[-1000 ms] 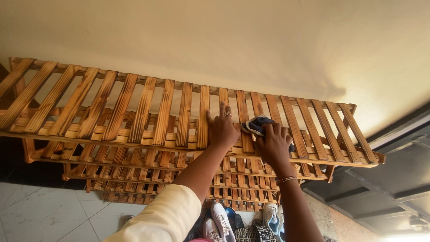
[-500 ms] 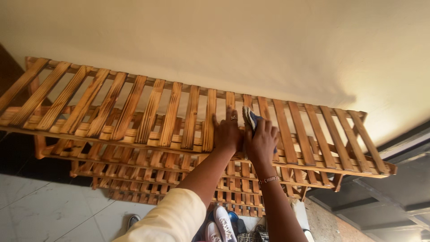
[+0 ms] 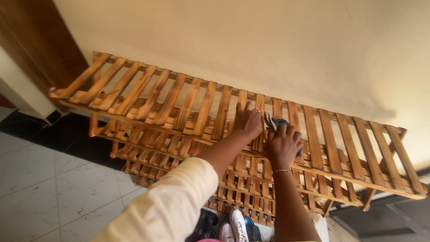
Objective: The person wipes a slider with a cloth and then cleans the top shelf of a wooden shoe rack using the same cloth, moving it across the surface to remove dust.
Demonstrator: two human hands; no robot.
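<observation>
The right hand has its fingers closed on a blue cloth, pressed to the top slats of the wooden rack near the middle of its front edge. The left hand lies flat, fingers spread, just beside it. Wiping along each slat's grain, keeping the cloth bunched, seems best. Shoes crowd the tiled floor below.

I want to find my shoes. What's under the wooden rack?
Under the wooden rack's top slats are more slatted shelves. At the bottom, white shoes and dark shoes peek out. The person's arms cover the rest, so other shoes can't be seen.
</observation>
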